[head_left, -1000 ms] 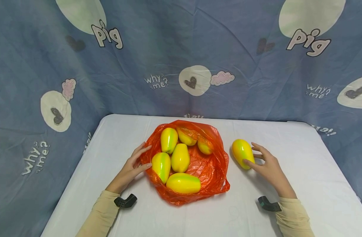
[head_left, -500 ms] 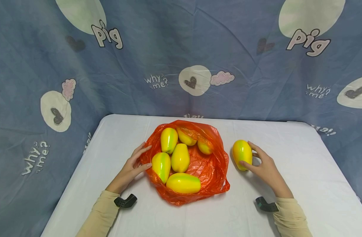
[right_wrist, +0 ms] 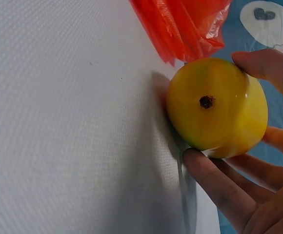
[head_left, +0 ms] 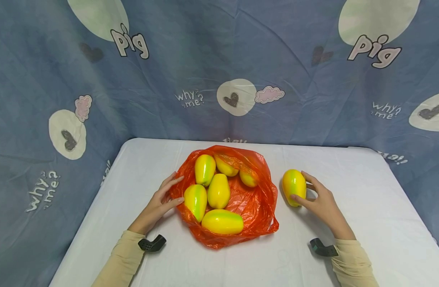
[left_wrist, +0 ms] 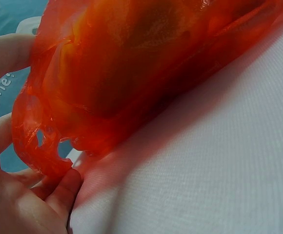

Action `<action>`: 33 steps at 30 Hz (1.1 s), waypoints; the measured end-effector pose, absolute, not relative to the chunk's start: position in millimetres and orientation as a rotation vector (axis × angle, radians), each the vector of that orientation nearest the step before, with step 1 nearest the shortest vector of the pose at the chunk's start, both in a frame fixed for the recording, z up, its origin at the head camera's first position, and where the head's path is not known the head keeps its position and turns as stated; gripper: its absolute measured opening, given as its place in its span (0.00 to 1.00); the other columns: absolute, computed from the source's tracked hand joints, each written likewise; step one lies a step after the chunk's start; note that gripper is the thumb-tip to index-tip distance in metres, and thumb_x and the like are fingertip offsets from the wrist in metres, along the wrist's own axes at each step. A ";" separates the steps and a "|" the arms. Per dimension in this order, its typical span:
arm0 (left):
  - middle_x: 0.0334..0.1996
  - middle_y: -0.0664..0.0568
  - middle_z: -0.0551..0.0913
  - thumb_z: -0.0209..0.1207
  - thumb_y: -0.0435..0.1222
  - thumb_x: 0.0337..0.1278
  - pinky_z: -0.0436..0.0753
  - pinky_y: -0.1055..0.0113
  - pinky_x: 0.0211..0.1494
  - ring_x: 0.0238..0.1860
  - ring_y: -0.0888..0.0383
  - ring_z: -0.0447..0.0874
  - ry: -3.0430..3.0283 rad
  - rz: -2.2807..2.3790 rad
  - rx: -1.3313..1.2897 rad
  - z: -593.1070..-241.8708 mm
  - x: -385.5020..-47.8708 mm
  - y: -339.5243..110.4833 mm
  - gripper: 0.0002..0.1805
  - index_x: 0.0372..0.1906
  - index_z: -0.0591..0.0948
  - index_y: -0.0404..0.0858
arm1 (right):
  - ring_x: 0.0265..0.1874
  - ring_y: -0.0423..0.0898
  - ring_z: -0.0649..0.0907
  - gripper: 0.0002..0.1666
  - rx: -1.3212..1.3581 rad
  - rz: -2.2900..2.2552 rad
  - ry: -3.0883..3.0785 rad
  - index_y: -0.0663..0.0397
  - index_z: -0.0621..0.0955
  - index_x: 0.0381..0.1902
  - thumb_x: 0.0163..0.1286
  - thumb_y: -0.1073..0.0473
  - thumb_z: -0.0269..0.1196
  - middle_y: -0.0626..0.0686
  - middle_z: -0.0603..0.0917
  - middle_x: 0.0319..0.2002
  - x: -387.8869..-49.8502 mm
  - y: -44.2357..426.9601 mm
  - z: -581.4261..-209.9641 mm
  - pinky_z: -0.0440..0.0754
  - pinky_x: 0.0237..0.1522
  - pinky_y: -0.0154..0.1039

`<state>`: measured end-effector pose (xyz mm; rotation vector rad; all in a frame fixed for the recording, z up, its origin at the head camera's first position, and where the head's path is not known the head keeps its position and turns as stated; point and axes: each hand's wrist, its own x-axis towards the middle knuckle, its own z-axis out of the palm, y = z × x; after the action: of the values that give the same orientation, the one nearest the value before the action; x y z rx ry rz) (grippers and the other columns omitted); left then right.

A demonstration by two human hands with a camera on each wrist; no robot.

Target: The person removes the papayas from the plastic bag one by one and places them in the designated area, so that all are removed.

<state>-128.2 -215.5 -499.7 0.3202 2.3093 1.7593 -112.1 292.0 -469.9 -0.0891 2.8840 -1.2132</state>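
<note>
A red plastic bag (head_left: pixel 248 207) lies spread with its mouth up, several glossy yellow-green papayas (head_left: pixel 219 191) inside it. My left hand (head_left: pixel 163 197) holds the bag's left rim, thumb and forefinger reaching over the edge. In the left wrist view the crumpled bag (left_wrist: pixel 117 73) lies against its fingers (left_wrist: pixel 66 190). To the right of the bag, a single papaya (head_left: pixel 294 187) stands on the table. My right hand (head_left: pixel 319 199) grips it from the right side. In the right wrist view, thumb and fingers sit around the papaya (right_wrist: pixel 217 107), its dark stem spot facing the camera.
A white cloth (head_left: pixel 190 267) covers the table. Behind it hangs a blue printed curtain (head_left: pixel 219 52). Each wrist carries a black strap-on device, one on the left (head_left: pixel 152 243) and one on the right (head_left: pixel 323 248).
My right hand has moved slightly left and closed in around the single papaya, which has shifted and turned a little more upright. The left hand and bag have stayed put.
</note>
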 end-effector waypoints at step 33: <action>0.85 0.54 0.43 0.64 0.40 0.68 0.46 0.35 0.84 0.86 0.44 0.37 2.311 1.760 0.320 -501.7 -129.0 -215.9 0.35 0.77 0.68 0.55 | 0.65 0.68 0.78 0.50 -0.126 -1.245 2.882 0.51 0.63 0.80 0.67 0.48 0.73 0.67 0.73 0.71 -111.0 292.2 -475.0 0.87 0.54 0.59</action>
<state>-129.0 -215.9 -501.7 0.3199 2.3107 1.7603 -111.0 292.2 -475.0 -0.1256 2.8821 -1.2447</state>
